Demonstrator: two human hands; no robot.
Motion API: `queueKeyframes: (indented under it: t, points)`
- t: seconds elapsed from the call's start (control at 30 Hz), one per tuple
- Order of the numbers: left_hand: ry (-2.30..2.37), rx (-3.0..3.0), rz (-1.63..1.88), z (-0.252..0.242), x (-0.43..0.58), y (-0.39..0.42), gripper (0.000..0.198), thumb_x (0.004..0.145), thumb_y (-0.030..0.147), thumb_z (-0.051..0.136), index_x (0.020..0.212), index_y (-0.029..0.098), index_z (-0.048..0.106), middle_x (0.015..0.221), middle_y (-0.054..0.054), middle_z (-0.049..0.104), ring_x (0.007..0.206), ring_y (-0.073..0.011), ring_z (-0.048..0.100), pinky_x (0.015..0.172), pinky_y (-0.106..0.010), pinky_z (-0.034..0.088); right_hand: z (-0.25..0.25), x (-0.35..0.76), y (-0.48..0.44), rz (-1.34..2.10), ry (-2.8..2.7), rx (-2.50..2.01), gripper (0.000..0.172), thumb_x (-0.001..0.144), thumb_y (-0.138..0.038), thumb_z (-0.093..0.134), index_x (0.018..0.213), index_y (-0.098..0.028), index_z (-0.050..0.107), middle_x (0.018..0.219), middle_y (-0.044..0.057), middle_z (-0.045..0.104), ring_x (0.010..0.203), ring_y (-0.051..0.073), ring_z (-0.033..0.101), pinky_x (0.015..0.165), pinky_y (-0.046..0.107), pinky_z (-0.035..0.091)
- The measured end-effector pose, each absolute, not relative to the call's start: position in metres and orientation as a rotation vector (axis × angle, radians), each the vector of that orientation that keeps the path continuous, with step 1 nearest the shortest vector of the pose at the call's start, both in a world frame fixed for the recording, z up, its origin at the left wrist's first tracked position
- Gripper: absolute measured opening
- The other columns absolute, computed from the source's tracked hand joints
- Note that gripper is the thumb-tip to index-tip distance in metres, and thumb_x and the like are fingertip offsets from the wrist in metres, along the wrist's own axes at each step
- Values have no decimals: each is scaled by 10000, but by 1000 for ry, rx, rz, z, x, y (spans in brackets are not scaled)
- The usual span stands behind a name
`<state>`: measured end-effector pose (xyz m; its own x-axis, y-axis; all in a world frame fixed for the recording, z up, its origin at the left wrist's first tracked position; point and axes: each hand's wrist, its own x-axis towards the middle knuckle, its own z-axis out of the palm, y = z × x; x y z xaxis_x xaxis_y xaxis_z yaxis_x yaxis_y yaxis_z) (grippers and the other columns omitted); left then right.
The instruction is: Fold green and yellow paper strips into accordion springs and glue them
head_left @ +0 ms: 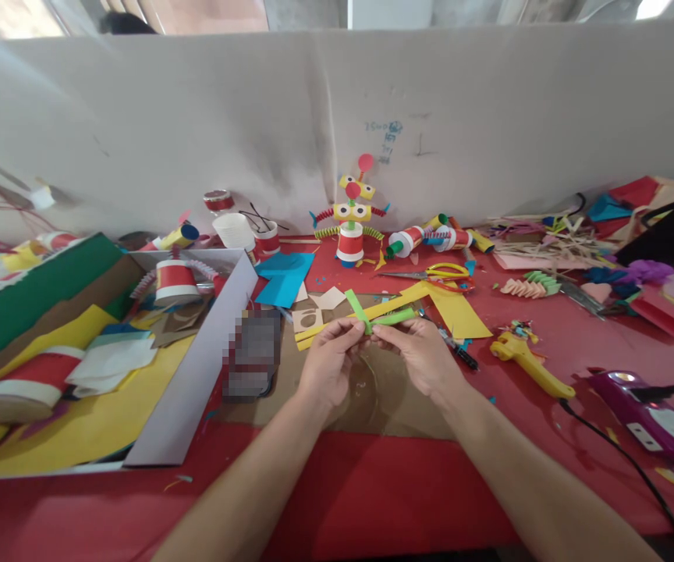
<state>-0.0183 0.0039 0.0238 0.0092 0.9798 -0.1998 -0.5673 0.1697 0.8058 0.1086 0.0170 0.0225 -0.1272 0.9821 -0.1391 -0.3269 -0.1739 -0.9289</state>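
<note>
Between my two hands is a pair of light green paper strips, crossing at a corner where my fingertips meet. My left hand pinches the strips near that corner, one strip pointing up and away. From the other side, my right hand pinches the second strip, which points right. Both hands hover over a brown cardboard sheet. Just beyond them lie yellow paper strips and a larger yellow paper piece. Scissors with yellow and red handles rest behind.
A paper-cup robot figure stands at the back by the grey partition. An open box of paper and cups sits left, beside a phone. On the right are a yellow glue gun with a cord and a purple power strip.
</note>
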Motion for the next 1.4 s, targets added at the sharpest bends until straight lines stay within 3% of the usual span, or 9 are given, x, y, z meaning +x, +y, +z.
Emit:
queueKeyframes:
  t: [0.17,0.4,0.5,0.67,0.8,1.4]
  points:
    - [869,634,1264,27,-20,3,165,662,266,697,751,136,648,719,-31,652,653,-99,595,659,-220,454,24,108,17,1493,-980,-1024,185,590,-256,718,751,-171,687,719,16,677,630,121,582,661,282,462]
    - [993,731,1163,35,-25,3,167,623,244,717,724,118,678,668,-45,656,606,-100,588,613,-220,435,28,111,17,1406,-1092,-1114,151,598,-265,704,694,-160,655,650,16,649,593,130,556,609,280,437]
    - [1020,700,1125,35,-28,4,159,604,228,728,709,122,673,641,-29,645,577,-91,581,611,-221,439,29,112,17,1397,-1107,-1064,209,597,-249,708,780,-181,634,672,-8,645,606,122,565,606,266,430]
    - [993,658,1201,33,-26,5,157,602,231,734,679,123,650,644,-8,629,574,-70,569,604,-193,441,32,111,16,1452,-1107,-1010,180,685,-294,645,826,-190,602,670,-13,624,606,112,564,590,249,429]
    - [933,618,1288,31,-22,3,149,626,236,720,677,133,626,645,7,614,580,-69,568,601,-183,451,28,106,14,1443,-1145,-999,186,664,-311,671,797,-192,616,757,-3,623,669,118,557,630,251,437]
    - [865,520,1333,26,-15,-1,125,627,159,714,656,128,596,662,-3,634,644,-84,617,686,-190,494,23,106,15,1405,-1110,-1018,149,665,-318,662,695,-173,654,665,-1,620,618,107,522,608,243,401]
